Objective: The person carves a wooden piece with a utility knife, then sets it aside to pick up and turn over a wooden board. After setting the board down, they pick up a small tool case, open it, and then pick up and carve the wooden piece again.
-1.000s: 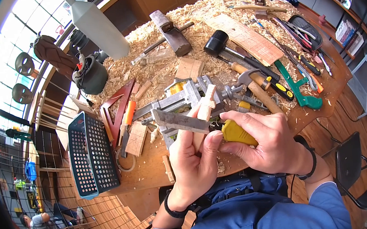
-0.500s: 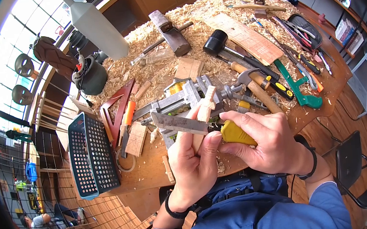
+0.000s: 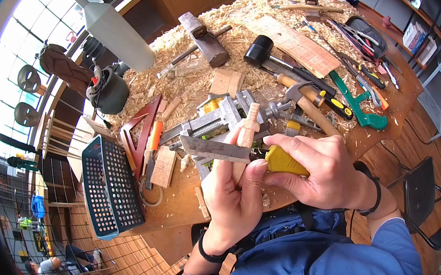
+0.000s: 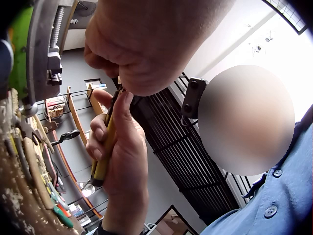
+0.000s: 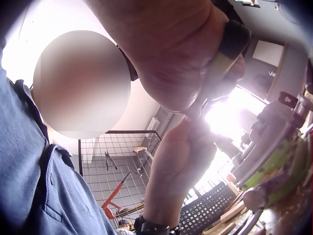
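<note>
In the head view my left hand grips a small carved piece of pale wood, whose notched upper end sticks up past the fingers. My right hand holds the yellow handle of a knife. Its broad grey blade lies across the wood and points left, with the left thumb close to the blade's base. The left wrist view shows the right hand curled round the yellow handle. Where the edge meets the wood is hidden.
Just behind the hands stands a metal vise. A perforated basket is at the left, by a red square. To the right lie a mallet, a hammer and a green-handled saw. Wood shavings cover the back.
The blade and the carved wood have shifted and tilted very slightly. Both hands keep their grips and stay in nearly the same place.
</note>
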Motion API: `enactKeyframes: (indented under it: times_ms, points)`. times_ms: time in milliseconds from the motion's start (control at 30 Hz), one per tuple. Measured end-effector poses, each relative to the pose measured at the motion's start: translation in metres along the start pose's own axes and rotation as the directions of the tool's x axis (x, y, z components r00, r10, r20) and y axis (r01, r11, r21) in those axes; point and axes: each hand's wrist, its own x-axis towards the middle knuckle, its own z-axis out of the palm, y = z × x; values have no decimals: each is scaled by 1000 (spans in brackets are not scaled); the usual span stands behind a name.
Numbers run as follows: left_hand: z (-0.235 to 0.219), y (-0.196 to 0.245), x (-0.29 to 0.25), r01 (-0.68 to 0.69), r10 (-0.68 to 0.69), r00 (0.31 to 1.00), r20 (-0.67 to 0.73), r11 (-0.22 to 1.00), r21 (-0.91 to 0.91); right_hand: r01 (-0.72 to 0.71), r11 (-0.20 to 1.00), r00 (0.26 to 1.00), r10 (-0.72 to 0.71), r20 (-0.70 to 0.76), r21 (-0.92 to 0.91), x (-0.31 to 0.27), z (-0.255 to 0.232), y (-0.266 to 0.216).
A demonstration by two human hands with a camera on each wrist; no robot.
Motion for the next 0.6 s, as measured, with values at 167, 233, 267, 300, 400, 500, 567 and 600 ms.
enactKeyframes:
  times_ms: [167,233,267,300,400,500,567,600]
  points:
    - [2,-6,4,-108,113,992,-60,991,74,-10,1000,1000,10,1,-6,0,0,-1]
    - [1,-4,2,-77,82,995,-57,993,90,14,1000,999,-15,-49,-17,0,3,-1]
    - [0,-3,2,-45,51,997,-55,993,106,14,1000,999,-15,-49,-17,0,3,0]
    - [-1,-2,3,-45,51,997,-55,993,106,12,1000,999,-13,-50,-14,0,3,0]
    - [-2,-2,4,-21,22,999,-26,999,50,7,1000,999,-7,-37,-5,0,3,-1]
    - [-1,-1,2,60,-68,997,-43,984,-166,-2,1000,1000,2,-16,4,0,1,-1]
    - [-5,2,1,208,-207,978,28,951,-228,-7,1000,1000,7,-7,7,-1,1,-1]
    - [-5,2,1,208,-207,978,28,951,-228,-8,1000,1000,8,-8,7,-1,2,-1]
